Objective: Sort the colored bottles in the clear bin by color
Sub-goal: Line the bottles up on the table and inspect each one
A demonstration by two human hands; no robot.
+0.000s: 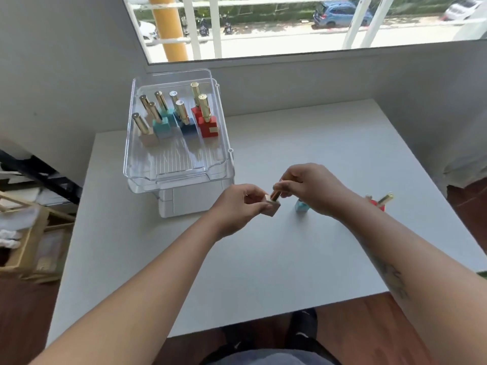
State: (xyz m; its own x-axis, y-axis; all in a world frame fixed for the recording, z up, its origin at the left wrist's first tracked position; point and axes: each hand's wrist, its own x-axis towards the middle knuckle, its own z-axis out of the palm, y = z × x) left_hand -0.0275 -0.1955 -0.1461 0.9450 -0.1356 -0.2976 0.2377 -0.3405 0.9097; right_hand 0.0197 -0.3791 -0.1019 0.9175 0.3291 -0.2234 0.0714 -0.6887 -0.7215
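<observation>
Right now a beige bottle [272, 206] is held in the air between both hands — the left hand [238, 206] pinches its square base, the right hand [309, 188] closes its fingertips around the gold cap [276, 194]. Its long axis tilts up and away to the right, cap end toward the right hand. To finish the step well, I judge it should go upright beside the beige bottle in the clear bin [179, 175], beyond the left hand, lowered base first. Just under the right hand stands a light blue bottle [301, 206]; past the right wrist lies a red bottle [379, 202], tilted.
</observation>
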